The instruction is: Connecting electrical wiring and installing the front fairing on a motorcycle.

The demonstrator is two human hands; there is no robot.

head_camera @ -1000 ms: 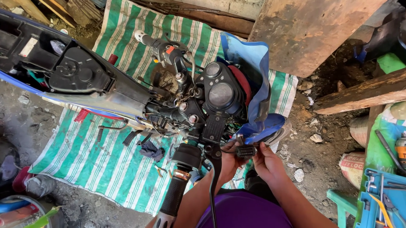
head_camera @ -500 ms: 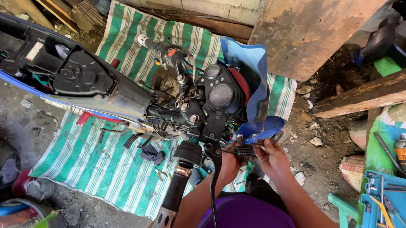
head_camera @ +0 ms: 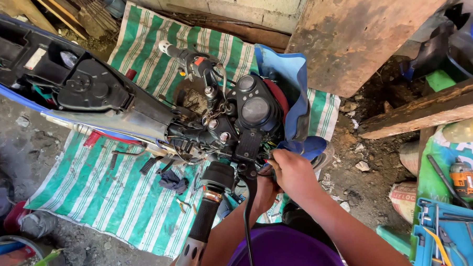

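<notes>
There, seen from the head camera, a stripped motorcycle lay across a green-and-white striped mat on the dirt floor, its seat off and its black under-seat tray bare. The person's right hand rested just below the instrument cluster, against the blue front cowl; its fingers were curled narrow around a small part near the wiring there, though what exactly they pinched was too small to tell. The left hand sat lower, mostly hidden behind the right one and the black brake lever, so whether it gripped anything could not be told. The near handlebar grip pointed toward the person, just beside the left forearm. A dark rag and small loose pieces lay on the mat under the frame. To the right stood a blue toolbox with hand tools, well apart from both hands, and an orange drill lay beyond it.
</notes>
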